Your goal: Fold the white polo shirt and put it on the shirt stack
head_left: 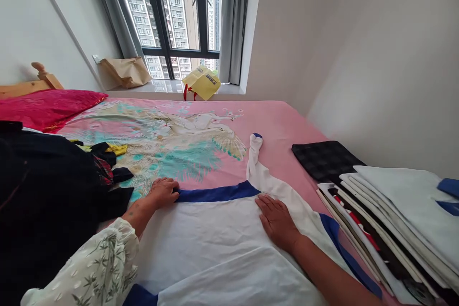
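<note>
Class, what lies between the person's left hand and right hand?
In the head view, a spread stretch of the white garment lies between the left hand and the right hand, with its blue band running along the far edge.

Blue-edged white garment, pink bedsheet

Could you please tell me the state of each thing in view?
White garment: spread out, wrinkled
Left hand: at the blue band's left end, grip unclear
Right hand: laid flat, open, on the garment
Cloth stack: folded, layered
Checked cloth: folded
Dark clothes: heaped
Pink sheet: spread out
Curtains: drawn aside
Yellow bag: tilted
Paper bag: creased
</note>
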A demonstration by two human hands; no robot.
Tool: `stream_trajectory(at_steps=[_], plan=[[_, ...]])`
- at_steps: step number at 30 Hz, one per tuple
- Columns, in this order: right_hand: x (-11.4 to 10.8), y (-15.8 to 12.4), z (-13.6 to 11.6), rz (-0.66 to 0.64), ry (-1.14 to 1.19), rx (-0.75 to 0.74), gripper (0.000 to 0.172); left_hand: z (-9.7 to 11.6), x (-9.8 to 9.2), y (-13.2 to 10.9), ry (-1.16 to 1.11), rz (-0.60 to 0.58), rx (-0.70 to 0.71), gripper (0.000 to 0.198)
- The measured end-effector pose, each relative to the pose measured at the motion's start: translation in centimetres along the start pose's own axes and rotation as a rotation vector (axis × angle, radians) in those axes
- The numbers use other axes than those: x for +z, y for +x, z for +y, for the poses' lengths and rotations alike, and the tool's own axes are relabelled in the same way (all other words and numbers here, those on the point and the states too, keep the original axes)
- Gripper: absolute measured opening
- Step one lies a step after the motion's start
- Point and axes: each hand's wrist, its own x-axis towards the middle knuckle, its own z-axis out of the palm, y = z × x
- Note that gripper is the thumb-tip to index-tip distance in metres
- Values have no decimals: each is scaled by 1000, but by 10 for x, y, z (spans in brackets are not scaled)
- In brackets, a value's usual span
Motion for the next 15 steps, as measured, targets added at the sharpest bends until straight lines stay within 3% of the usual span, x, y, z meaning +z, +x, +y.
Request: stream_trajectory(at_steps=[5, 9, 15], plan=[[-6, 24, -11, 2, 12, -20, 53, -25, -13, -15, -141, -48, -84, 33], [4, 51, -14, -139, 42, -89, 58, -33, -1, -27, -362, 33, -227, 39], [2, 83, 0, -171, 15, 108, 68, -21, 11, -20, -389, 156, -446, 49]])
